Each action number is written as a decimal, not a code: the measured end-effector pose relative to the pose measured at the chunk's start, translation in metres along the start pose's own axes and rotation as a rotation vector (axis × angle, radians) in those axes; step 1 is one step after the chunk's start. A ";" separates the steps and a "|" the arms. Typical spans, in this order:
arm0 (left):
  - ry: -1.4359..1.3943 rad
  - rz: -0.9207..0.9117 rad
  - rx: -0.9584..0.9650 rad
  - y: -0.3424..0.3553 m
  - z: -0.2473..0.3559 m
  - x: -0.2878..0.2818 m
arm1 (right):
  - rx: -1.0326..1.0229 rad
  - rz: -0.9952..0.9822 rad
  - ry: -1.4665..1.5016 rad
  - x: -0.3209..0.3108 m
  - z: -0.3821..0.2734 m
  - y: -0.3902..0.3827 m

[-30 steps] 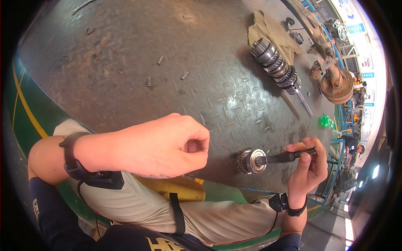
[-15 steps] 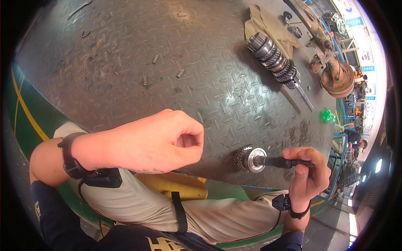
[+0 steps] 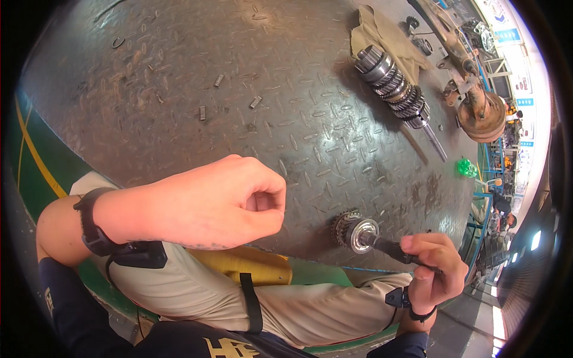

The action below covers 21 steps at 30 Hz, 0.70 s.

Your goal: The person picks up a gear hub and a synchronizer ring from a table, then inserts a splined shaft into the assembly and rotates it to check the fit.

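My right hand (image 3: 439,265) is closed around the dark, slim end of a gear shaft (image 3: 391,247), fingers above and thumb below. The shaft's other end carries a toothed gear and a shiny bearing (image 3: 362,235), close over or on the steel table near its front edge; contact there I cannot tell. My left hand (image 3: 239,200) hangs above the table's near side, back of the hand up. Its fingers curl in to meet the thumb, and whatever they may hold is hidden.
A larger gear shaft assembly (image 3: 397,89) lies at the far right beside an olive cloth (image 3: 382,39). Small metal pins (image 3: 256,102) and a metal ring (image 3: 118,43) are scattered on the diamond-plate table (image 3: 179,137). Along the right edge are a green object (image 3: 467,167) and a rusty drum part (image 3: 481,117).
The gear shaft has tilted, its dark end swinging down toward me with my right hand. My left hand keeps nearly the same place and pose.
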<state>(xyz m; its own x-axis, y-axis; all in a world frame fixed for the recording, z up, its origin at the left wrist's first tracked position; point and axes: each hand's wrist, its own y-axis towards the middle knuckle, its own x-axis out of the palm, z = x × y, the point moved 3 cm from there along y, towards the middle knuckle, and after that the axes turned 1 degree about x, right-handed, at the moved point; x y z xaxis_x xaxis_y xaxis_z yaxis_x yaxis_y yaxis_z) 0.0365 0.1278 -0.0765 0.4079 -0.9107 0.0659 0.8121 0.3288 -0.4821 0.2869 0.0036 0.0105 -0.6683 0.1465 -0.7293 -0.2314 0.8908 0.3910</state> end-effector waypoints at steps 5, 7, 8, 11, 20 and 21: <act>-0.036 -0.007 -0.020 0.003 -0.002 0.000 | -0.049 -0.015 -0.011 -0.004 -0.001 -0.005; -0.029 -0.006 -0.018 0.002 -0.001 0.000 | -0.067 -0.030 -0.020 -0.007 -0.002 -0.006; -0.027 -0.006 -0.020 0.004 -0.002 0.000 | -0.064 -0.029 -0.021 -0.008 -0.001 -0.007; -0.037 -0.007 -0.033 0.006 -0.001 -0.001 | -0.077 -0.023 -0.021 -0.010 0.003 -0.011; -0.010 -0.006 -0.038 0.006 -0.002 -0.002 | -0.054 0.007 0.064 -0.020 0.009 -0.027; -0.011 -0.006 -0.039 0.006 -0.003 -0.002 | -0.030 0.017 0.075 -0.021 0.009 -0.029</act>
<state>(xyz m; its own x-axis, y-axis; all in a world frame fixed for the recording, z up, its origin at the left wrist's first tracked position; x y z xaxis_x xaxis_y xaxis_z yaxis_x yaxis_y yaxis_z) 0.0398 0.1308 -0.0818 0.4080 -0.9096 0.0786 0.7977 0.3133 -0.5153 0.3143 -0.0213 0.0098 -0.7232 0.1276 -0.6787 -0.2400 0.8751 0.4203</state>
